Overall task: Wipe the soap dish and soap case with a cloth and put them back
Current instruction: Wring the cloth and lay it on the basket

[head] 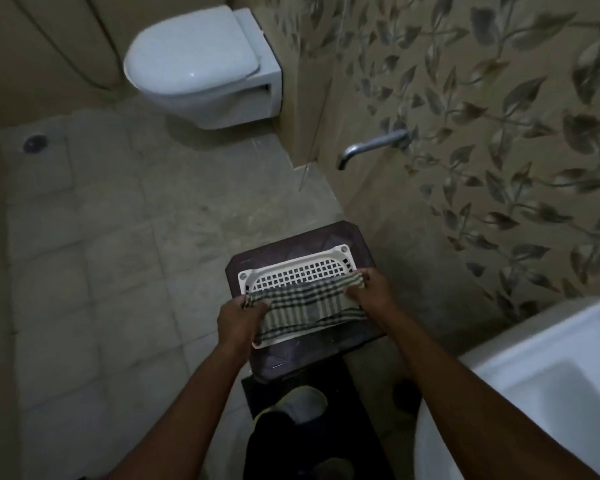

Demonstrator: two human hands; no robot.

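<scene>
One head-worn wide view; it looks forward and steeply down, close above the left hand (238, 320) and right hand (371, 292); the toilet (194, 64) lies well beyond them, the basin (551, 375) right of the right hand.

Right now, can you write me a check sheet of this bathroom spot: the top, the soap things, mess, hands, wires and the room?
Surface: dark stool top, holding the white slotted soap dish.
Job's things: checked cloth stretched over the dish's near half; soap case not seen.
Clutter: nothing seen.
Hands: left hand grips the cloth's left end; right hand grips its right end.
Cables: nothing seen.
Surroundings: toilet with lid shut, wall tap, sink at right, floor drain, leaf-patterned wall tiles.
</scene>
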